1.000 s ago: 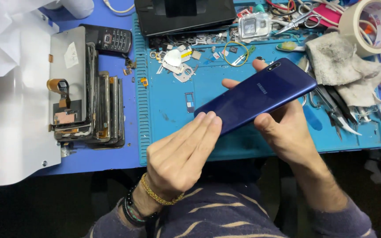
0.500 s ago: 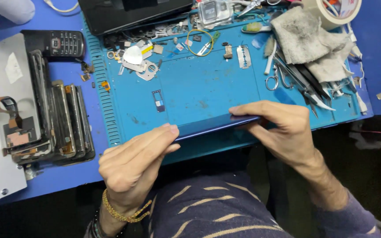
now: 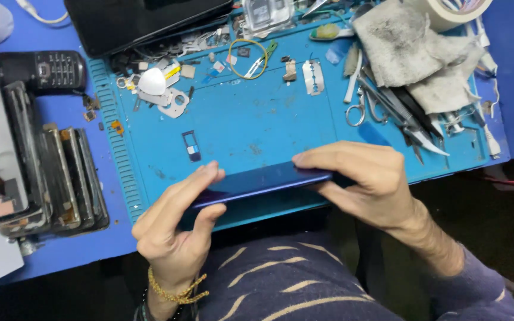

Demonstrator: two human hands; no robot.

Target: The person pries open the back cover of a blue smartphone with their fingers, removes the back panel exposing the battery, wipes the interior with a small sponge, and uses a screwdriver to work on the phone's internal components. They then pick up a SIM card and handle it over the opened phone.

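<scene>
A stack of old phones [image 3: 55, 172] lies at the bench's left edge. The left hand [image 3: 174, 232] and right hand [image 3: 367, 181] close their fingers on a dark blue phone [image 3: 263, 183], held edge-on above the blue mat [image 3: 257, 119]; scissors [image 3: 357, 107] lie further right.

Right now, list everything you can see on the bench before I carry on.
smartphone: one, dark blue, edge-on, held between both hands
work mat: one, blue, centre
keypad phone: one, black, far left
stacked phone frames: several, dark, left of mat
dark panel: one, black, top
yellow rubber band: one, top of mat
cloths: two, grey, top right
tape roll: one, cream, top right
scissors and tweezers: several, metal, right
left hand: gold bracelet, gripping the smartphone's left end
right hand: gripping its right end
</scene>
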